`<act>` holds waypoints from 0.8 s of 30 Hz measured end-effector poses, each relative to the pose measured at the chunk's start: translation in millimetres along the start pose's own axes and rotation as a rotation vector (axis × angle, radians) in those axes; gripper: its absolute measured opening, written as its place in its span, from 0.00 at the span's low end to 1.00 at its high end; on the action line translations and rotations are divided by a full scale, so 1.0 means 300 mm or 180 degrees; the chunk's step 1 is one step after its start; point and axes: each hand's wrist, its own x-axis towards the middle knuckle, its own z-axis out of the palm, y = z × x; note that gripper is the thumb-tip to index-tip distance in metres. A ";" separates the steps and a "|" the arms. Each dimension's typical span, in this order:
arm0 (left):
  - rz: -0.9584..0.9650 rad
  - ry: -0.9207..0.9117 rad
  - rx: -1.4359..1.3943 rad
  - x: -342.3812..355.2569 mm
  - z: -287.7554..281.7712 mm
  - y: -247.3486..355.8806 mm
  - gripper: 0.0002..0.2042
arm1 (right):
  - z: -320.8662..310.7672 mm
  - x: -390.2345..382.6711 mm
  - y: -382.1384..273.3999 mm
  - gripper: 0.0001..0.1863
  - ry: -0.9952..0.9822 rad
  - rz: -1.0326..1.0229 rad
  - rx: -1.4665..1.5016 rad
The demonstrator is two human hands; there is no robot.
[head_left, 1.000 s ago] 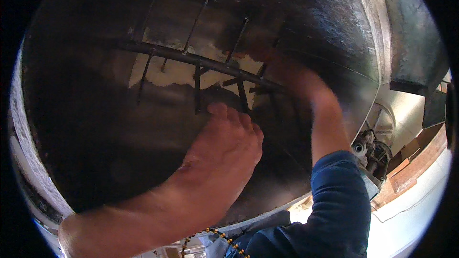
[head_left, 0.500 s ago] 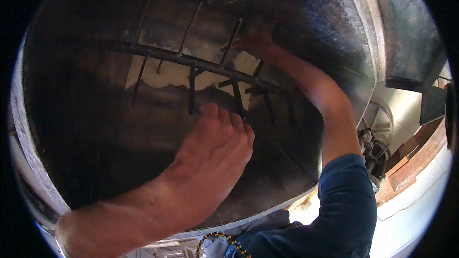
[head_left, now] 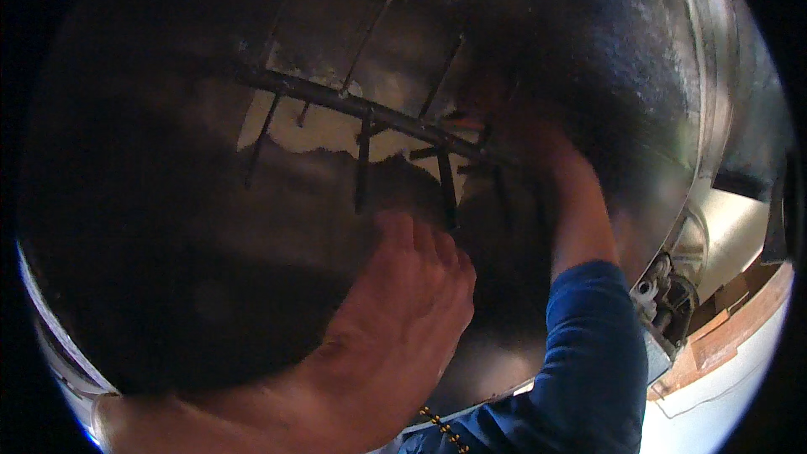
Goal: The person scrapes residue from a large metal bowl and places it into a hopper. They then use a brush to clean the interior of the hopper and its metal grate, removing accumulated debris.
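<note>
My left hand (head_left: 412,286) hangs in front of the dark hollow of a large metal drum (head_left: 210,286), back of the hand toward me. Its fingers are curled in and their tips are hidden. Just beyond them, a dark shaft (head_left: 315,97) with several thin rods sticking out crosses the drum. My right arm reaches in from the right, in a blue sleeve (head_left: 588,345). Deep shadow and blur cover my right hand (head_left: 513,113), close to the right end of the shaft; its fingers cannot be made out. A pale ragged patch (head_left: 324,134) shows behind the shaft.
A light metal rim (head_left: 702,76) curves along the drum's right side. Past it are a wheel-like mechanism (head_left: 672,298) and reddish-brown boards (head_left: 714,336). A black and amber beaded cord (head_left: 445,429) hangs at the lower edge.
My right hand has moved down and right, toward the shaft's right end, with the forearm drawn back. The view has shifted and the drum looks darker. My left hand keeps its curled pose.
</note>
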 end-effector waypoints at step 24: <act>0.0091 -0.0122 -0.0013 -0.012 -0.015 0.015 0.18 | -0.178 0.026 -0.118 0.23 -0.0258 -0.0453 0.0790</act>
